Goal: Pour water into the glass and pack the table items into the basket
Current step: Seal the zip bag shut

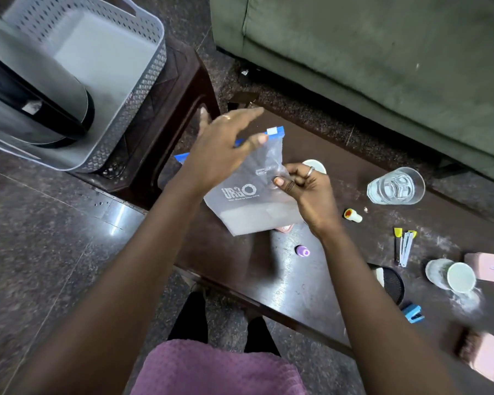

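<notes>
A clear zip bag (248,206) with a blue slider strip hangs over the dark table (311,283). My left hand (226,146) holds the bag's top edge with its thumb by the blue strip, fingers spread. My right hand (305,189) pinches the bag's right side. A glass of water (395,186) stands on the table to the right. The grey perforated basket (143,89) sits on a dark stool at the upper left, with a steel and black kettle (37,104) inside it.
On the table lie a small purple bottle (303,251), a yellow-capped bottle (352,215), nail clippers (405,246), white cups (454,276), pink boxes (488,266), a black round item (391,285) and a blue clip (412,312). A green sofa (382,52) stands behind.
</notes>
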Available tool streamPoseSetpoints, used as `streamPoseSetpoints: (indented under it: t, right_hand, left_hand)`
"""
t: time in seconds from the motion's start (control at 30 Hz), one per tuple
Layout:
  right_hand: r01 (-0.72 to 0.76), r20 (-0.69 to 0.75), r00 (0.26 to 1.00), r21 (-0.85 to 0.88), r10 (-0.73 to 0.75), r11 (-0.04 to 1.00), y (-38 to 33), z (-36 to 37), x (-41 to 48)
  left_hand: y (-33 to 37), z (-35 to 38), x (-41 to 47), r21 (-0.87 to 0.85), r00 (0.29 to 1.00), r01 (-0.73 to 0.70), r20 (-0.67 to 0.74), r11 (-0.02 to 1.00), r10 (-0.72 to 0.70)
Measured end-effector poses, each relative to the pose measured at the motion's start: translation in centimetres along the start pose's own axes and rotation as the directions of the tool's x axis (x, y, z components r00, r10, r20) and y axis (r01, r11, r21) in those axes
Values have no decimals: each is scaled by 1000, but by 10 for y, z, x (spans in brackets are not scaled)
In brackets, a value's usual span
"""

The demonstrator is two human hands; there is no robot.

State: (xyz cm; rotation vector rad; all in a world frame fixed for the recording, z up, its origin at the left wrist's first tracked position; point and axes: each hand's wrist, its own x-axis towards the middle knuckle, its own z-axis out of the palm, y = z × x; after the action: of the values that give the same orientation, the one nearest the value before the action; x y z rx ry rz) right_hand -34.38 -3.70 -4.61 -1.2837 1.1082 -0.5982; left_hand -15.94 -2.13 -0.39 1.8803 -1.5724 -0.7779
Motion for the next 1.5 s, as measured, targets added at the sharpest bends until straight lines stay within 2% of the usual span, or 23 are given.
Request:
streamPoseSetpoints:
  t: [0.1, 0.2, 0.3, 0.37, 0.63, 0.7, 0.73, 0.8, 0.83, 0.9, 0.97, 1.03, 1.13, 1.17, 1.27, 1.33, 1.4, 1.5]
  right_hand:
    - [0, 3, 1000, -12, 0, 1000, 2, 1, 1]
    - [-7, 1, 1000, -18, 7, 1000, 6, -2, -1]
    - [-27, -3, 1000, -6, 27, 1000, 10, -6, -4]
    - [-38, -17, 999, -4, 38, 999, 13, -10, -7]
    - [-68, 67, 996, 26, 66, 997, 10, -14, -11]
    - [-61, 57, 997, 30, 59, 998, 6, -12, -8]
    - [-56, 47, 997, 40, 54, 998, 5, -12, -7]
    - [-49, 15, 999, 53, 48, 997, 3, -13, -6]
    - [-45, 3, 999, 74, 45, 996, 4, -15, -5]
    - [-30, -37, 999, 115, 35, 993, 4, -18, -6]
    - [-28, -52, 998, 152, 36, 988, 3, -19, -7]
    - [-39, -67, 997, 144, 50, 989, 5, -21, -7]
    - [-51, -96, 993, 132, 64, 990, 4, -24, -8]
    - [-54, -93, 993, 136, 67, 989, 5, -25, -7]
    - [-61, -85, 994, 154, 75, 986, 3, -24, -7]
    - [-45, -92, 994, 165, 61, 985, 2, -22, -8]
    - [-40, -105, 993, 170, 59, 985, 3, -21, -7]
    - [-32, -141, 989, 126, 50, 991, 5, -17, -3]
  left_hand:
    - [12, 8, 14, -18, 995, 19, 103, 1000, -17]
    - [12, 11, 20, -71, 993, 51, 112, 996, -43]
    - [7, 12, 24, -171, 994, 107, 35, 979, -102]
    - [7, 12, 25, -171, 994, 102, -23, 980, -108]
    - [18, 19, 22, -125, 997, -44, -65, 991, 36]
    - [5, 15, 21, -115, 989, -19, -145, 993, 2]
    - [-5, 14, 19, -127, 979, 41, -193, 991, -65]
    - [-29, 16, 10, -234, 920, 274, -218, 933, -325]
    - [-40, 21, 2, -317, 863, 415, -159, 853, -479]
    - [-59, 35, -13, -453, 736, 634, 105, 627, -668]
    - [-68, 49, -28, -530, 656, 733, 388, 425, -648]
    - [-69, 57, -39, -601, 666, 727, 500, 333, -553]
    - [-77, 60, -45, -697, 720, 646, 422, 310, -551]
    - [-78, 59, -46, -696, 712, 652, 424, 301, -559]
    - [-80, 55, -49, -589, 611, 766, 542, 258, -577]
    - [-80, 53, -51, -572, 596, 783, 576, 245, -559]
    - [-81, 53, -51, -628, 648, 731, 519, 266, -557]
    - [-82, 49, -52, -724, 753, 586, 319, 365, -575]
